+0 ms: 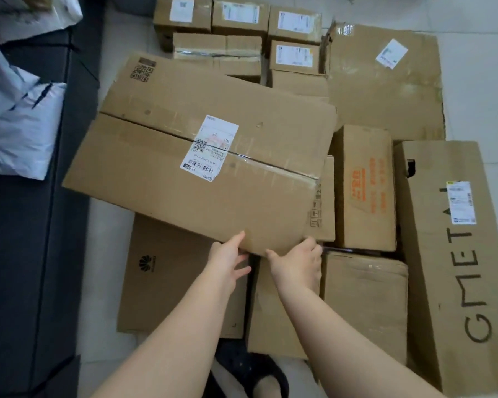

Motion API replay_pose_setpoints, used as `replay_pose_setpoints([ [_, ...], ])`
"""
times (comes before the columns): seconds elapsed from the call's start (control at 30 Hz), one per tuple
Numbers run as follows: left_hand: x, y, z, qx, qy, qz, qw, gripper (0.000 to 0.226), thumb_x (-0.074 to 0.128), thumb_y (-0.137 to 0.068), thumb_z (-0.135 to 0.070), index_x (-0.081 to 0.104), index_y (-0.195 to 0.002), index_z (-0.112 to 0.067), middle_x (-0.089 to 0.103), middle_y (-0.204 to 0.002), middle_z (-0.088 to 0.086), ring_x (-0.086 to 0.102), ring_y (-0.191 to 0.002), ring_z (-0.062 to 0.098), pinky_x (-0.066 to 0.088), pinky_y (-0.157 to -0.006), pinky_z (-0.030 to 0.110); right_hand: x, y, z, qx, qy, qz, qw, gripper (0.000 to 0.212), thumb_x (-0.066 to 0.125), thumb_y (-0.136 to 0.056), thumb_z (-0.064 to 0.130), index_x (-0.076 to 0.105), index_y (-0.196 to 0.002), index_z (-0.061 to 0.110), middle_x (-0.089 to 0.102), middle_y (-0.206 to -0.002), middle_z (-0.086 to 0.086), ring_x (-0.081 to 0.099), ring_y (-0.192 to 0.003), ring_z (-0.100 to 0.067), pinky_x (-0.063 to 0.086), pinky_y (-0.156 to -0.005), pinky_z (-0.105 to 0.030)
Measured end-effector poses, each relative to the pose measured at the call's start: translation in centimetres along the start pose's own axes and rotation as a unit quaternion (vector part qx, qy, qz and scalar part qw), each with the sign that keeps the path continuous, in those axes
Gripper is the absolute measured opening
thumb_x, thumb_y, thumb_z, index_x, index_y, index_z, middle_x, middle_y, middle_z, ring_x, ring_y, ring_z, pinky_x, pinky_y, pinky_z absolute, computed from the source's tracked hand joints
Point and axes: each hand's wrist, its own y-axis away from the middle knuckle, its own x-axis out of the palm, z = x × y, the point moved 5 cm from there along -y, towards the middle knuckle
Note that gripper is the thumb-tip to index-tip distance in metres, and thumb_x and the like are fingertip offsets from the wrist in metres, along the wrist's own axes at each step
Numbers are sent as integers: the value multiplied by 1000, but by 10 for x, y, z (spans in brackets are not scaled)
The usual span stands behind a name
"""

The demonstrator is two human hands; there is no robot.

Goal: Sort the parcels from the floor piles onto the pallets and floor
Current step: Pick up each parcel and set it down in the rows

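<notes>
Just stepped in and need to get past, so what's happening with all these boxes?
A person is sorting parcels. Both hands, left hand and right hand, grip the near edge of a large flat cardboard box, held tilted above other cartons on the floor. Around it lie a box with a red flower logo, a tall box marked GMET and smaller labelled boxes. White mailer bags sit at the left.

Large taped cardboard parcel (202, 156), white label, tilted above boxes.

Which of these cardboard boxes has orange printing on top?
The upright box with orange lettering, between the big held box and the long GMET box; the others show only black print or white labels.
</notes>
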Motion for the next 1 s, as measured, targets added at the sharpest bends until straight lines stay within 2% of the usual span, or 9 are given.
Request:
replay_pose_setpoints([
  [0.17, -68, -3, 18, -42, 28, -130, 990, 74, 67, -85, -41, 31, -143, -13, 44, -143, 11, 48, -124, 33, 46, -89, 50, 70, 64, 0, -33, 21, 137, 990, 49, 61, -88, 34, 40, -130, 20, 47, -133, 2, 47, -125, -18, 33, -105, -37],
  [0.27, -106, -9, 17, -34, 21, -203, 978, 93, 71, -79, -47, 22, -149, -11, 37, -148, 13, 43, -129, 36, 41, -101, 56, 66, 62, 15, -118, 75, 100, 985, 26, 55, -90, 37, 51, -113, 26, 54, -118, 7, 52, -114, -14, 34, -99, -34],
  [0.4, -126, -20, 6, 43, -49, -212, 975, 91, 73, -79, -41, 22, -148, -9, 39, -146, 12, 43, -129, 33, 38, -106, 45, 34, 13, 67, -262, 133, -51, 954, 56, 57, -85, 44, 41, -131, 16, 40, -137, -5, 34, -130, -24, 25, -103, -39],
  [0.5, -129, -20, -4, 98, -74, -219, 968, 83, 69, -85, -31, 21, -149, -9, 40, -146, 13, 43, -129, 31, 36, -103, 37, 24, -37, 108, -274, 232, -49, 932, 87, 55, -80, 60, 21, -146, 16, 9, -158, -9, 5, -146, -26, 7, -115, -49],
  [0.57, -134, -24, -10, 115, -63, -216, 968, 83, 68, -86, -29, 18, -150, -10, 38, -147, 12, 42, -131, 31, 36, -103, 37, 11, -65, 126, -237, 239, -37, 941, 106, 57, -74, 70, 9, -151, 16, -1, -160, -9, -5, -147, -27, -2, -115, -56],
  [0.67, -142, -37, -14, 102, -46, -189, 976, 87, 73, -81, -32, 22, -149, -12, 44, -143, 9, 47, -125, 28, 40, -101, 39, -11, -92, 134, -150, 160, -20, 975, 121, 64, -63, 76, 9, -152, 14, 11, -159, -11, 5, -147, -27, -1, -114, -60],
  [0.8, -146, -43, -15, 75, 71, -134, 986, 106, 85, -65, -36, 21, -148, -24, 47, -140, -1, 52, -119, 24, 43, -101, 45, -11, -87, 125, -123, 122, -42, 984, 116, 68, -59, 75, 28, -145, 8, 30, -150, -12, 23, -141, -29, 9, -111, -65],
  [0.9, -162, -28, -17, 80, 97, -169, 977, 112, 88, -60, -37, 21, -149, -25, 46, -142, -2, 51, -122, 24, 43, -103, 47, -8, -60, 105, -136, 95, -84, 983, 110, 60, -61, 80, 37, -138, 6, 39, -143, -12, 32, -136, -29, 11, -110, -65],
  [1.0, -187, 0, -28, 129, 47, -235, 962, 96, 85, -63, -41, 36, -143, -19, 54, -133, -1, 56, -116, 24, 45, -101, 43, -10, -27, 82, -130, 43, -93, 986, 94, 56, -64, 80, 49, -123, 7, 52, -127, -12, 44, -124, -35, 19, -108, -59],
])
